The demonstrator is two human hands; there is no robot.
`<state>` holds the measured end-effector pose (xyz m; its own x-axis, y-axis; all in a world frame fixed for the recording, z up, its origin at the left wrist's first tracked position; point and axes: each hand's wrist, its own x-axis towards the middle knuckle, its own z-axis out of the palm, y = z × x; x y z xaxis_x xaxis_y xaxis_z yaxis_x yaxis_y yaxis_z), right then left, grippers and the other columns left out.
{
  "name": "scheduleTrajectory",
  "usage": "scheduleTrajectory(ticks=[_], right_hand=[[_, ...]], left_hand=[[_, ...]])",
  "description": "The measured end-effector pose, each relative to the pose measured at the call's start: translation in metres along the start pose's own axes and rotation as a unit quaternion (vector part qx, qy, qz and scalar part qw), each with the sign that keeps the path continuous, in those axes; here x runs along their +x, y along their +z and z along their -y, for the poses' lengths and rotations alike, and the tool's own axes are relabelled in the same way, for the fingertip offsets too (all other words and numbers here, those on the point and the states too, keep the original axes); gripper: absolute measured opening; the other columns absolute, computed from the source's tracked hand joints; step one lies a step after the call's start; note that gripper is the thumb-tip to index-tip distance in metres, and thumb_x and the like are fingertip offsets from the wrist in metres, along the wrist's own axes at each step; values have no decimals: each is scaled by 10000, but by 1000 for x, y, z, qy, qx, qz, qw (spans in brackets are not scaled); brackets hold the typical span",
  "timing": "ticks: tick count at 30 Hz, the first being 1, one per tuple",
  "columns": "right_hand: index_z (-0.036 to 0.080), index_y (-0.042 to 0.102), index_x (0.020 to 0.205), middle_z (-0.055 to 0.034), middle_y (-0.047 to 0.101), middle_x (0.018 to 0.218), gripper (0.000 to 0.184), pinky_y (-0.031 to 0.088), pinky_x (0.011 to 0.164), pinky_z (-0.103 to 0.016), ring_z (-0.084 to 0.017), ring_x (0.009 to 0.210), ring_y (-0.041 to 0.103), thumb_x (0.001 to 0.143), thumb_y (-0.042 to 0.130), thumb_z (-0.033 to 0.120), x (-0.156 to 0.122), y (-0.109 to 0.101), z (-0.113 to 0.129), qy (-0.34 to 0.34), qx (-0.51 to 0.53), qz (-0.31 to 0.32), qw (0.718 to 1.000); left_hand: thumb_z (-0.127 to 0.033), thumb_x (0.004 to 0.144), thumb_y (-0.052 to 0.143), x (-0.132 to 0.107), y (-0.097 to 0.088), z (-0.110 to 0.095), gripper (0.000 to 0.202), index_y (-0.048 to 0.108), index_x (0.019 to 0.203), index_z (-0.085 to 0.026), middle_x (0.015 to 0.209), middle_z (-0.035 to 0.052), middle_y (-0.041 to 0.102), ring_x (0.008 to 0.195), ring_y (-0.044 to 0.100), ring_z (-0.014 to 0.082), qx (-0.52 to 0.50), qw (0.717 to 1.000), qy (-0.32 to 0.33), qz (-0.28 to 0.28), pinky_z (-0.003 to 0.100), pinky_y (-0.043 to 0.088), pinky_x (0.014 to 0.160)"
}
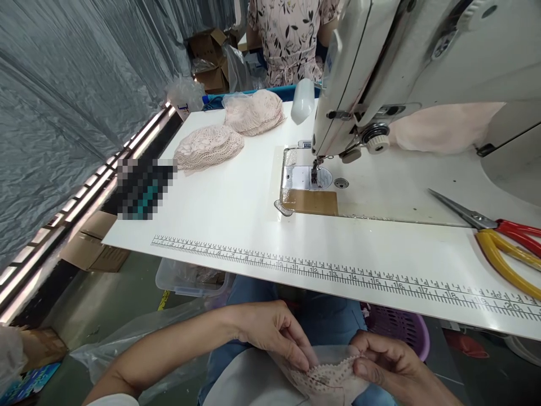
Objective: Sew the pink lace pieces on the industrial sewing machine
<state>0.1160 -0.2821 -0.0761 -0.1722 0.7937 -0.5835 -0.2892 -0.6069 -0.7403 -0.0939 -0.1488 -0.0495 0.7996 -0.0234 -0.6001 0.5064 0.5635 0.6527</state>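
Below the table's front edge, over my lap, both hands are on a piece of pale pink lace fabric [325, 379] with a scalloped, dotted border. My left hand [281, 334] bends over its left side, fingertips pressed onto the lace. My right hand [380, 361] pinches the right end between thumb and fingers. Part of the fabric is hidden beneath the hands and cut off by the lower frame edge. On the table above stands a white sewing machine [350, 79], its needle and presser foot [315, 171] over the metal plate, with no cloth under them.
Two stacks of lace pieces, a nearer one [209, 148] and a farther one [255, 113], lie at the table's back left. Scissors [486, 223] with red and yellow handles rest at right. A printed ruler [279, 264] follows the front edge. Beneath are a purple basket [399, 327] and a plastic bin [190, 279]. A person [291, 36] is opposite.
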Motion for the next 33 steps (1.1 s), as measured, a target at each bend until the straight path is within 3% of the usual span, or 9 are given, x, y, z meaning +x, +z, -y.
scheduleTrajectory(ticks=[12, 16, 21, 27, 33], right_hand=[[187, 669, 606, 18, 621, 548, 340, 352, 544, -207, -94, 544, 492, 582, 816, 492, -2, 3, 20, -14, 43, -72, 996], [187, 645, 620, 26, 611, 544, 363, 341, 525, -197, -83, 522, 482, 578, 815, 504, -1, 0, 14, -3, 68, -91, 994], [187, 638, 627, 42, 586, 513, 372, 306, 496, -181, -61, 487, 451, 573, 820, 507, 0, -6, 8, -1, 84, -98, 992], [186, 617, 655, 33, 622, 572, 357, 334, 548, -201, -81, 542, 498, 629, 794, 495, 0, -8, 7, -9, 63, -61, 996], [166, 578, 661, 37, 592, 553, 408, 279, 495, -206, -66, 492, 450, 615, 789, 513, 4, -1, 10, -19, 50, -37, 998]], left_hand=[[-388, 646, 788, 10, -11, -9, 559, 642, 1143, -178, 907, -17, 703, 940, 658, 157, -77, 992, 7, 100, 271, 468, 919], [-338, 542, 853, 18, -12, 3, 633, 655, 1115, -157, 891, 7, 704, 947, 656, 187, -56, 995, 11, 80, 336, 450, 963], [-426, 511, 850, 24, -14, 18, 567, 709, 978, -135, 857, 20, 707, 913, 666, 186, -48, 997, 21, 53, 312, 485, 918], [-482, 512, 832, 16, -14, 5, 570, 718, 969, -162, 861, 0, 703, 887, 661, 142, -17, 997, 33, 65, 226, 477, 877], [-465, 378, 872, 22, -1, -5, 586, 721, 849, -151, 747, -20, 662, 685, 602, 112, 8, 1000, -2, 9, 228, 478, 749]])
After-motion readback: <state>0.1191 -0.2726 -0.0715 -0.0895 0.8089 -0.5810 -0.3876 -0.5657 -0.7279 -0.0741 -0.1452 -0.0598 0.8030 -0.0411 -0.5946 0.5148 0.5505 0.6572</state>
